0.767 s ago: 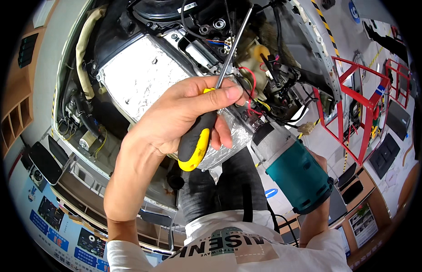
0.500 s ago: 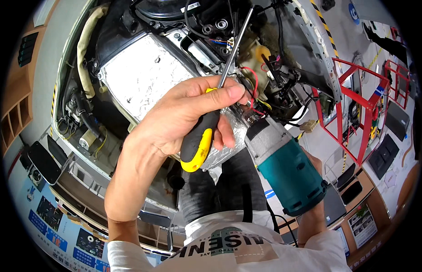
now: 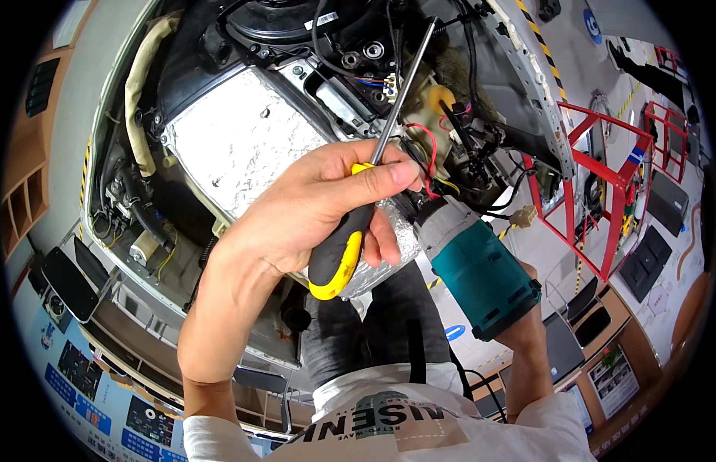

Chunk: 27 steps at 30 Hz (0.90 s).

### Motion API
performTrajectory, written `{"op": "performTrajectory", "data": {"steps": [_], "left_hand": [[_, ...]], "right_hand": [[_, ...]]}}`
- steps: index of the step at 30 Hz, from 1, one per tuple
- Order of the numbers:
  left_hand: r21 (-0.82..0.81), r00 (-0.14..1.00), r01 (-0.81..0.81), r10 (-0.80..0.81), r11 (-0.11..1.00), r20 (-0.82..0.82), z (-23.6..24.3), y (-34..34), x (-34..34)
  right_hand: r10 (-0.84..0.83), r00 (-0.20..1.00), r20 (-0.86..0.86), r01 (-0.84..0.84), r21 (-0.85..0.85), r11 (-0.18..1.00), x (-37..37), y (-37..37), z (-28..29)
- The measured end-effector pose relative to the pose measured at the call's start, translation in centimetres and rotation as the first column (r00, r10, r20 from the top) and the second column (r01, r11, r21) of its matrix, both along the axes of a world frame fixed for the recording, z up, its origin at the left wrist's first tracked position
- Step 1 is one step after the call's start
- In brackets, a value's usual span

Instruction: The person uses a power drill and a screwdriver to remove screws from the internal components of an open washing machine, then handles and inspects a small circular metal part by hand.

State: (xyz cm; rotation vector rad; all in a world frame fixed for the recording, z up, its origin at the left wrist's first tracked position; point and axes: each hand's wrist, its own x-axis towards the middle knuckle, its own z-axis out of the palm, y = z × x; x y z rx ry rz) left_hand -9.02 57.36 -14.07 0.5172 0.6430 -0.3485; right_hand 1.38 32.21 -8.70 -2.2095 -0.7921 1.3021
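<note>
Open car body point(image 3: 520, 108): its engine bay is spreading ahead of both hands and to the left of the left one. The red metal frame point(image 3: 620, 192) is standing well apart, ahead and to the right of the right hand. The foil-covered box point(image 3: 242, 135) is lying ahead of the left hand and partly beneath it. The teal power tool point(image 3: 481, 269) is resting in the right hand point(image 3: 521, 333), which is wrapping it from below, most fingers hidden; its grey nose is pointing toward the left fingertips. The screwdriver point(image 3: 394, 115) is passing through the left hand point(image 3: 319, 185), thumb and fingers closing round its neck, the handle slanting under the palm and the shaft reaching forward. The beige connector point(image 3: 523, 217) is hanging ahead of the right hand; the red wire point(image 3: 434, 146) is curving just beside the left thumb.

The step in hand appears to be positioning the tool's nose near the left fingertips; whether it is touching anything cannot be told. The next move is probably calling for steady right-hand support and a shaft kept clear of the wiring.

Compared with the earliest frame, the tool is sitting farther forward and left, less of its metal end showing, while the left hand is keeping its grip.
</note>
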Motion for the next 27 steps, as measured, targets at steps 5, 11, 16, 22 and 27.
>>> {"op": "performTrajectory", "data": {"steps": [5, 11, 16, 22, 27], "left_hand": [[0.054, 0.999, 0.047, -0.046, 0.997, -0.022, 0.4, 0.1, 0.1], [0.261, 0.998, -0.034, 0.045, 0.965, -0.038, 1.5, 0.4, -0.9], [0.303, 0.990, -0.135, 0.138, 0.943, 0.012, 1.5, 0.7, -3.1], [0.329, 0.974, -0.217, 0.229, 0.919, 0.003, 1.1, 0.6, -4.9], [0.286, 0.971, -0.233, 0.236, 0.930, 0.026, 0.8, 0.7, -5.5]], "right_hand": [[-0.010, 0.999, -0.037, 0.009, -0.017, 1.000, 0.6, 0.9, 0.4], [0.164, 0.969, 0.186, -0.173, 0.031, 0.984, 1.5, 1.8, 0.9], [0.325, 0.916, 0.234, -0.313, -0.086, 0.946, 3.3, 3.9, 2.2], [0.511, 0.823, 0.248, -0.498, -0.119, 0.859, 5.7, 7.0, 3.6], [0.619, 0.774, 0.133, -0.603, -0.145, 0.785, 7.5, 8.7, 4.1]]}}
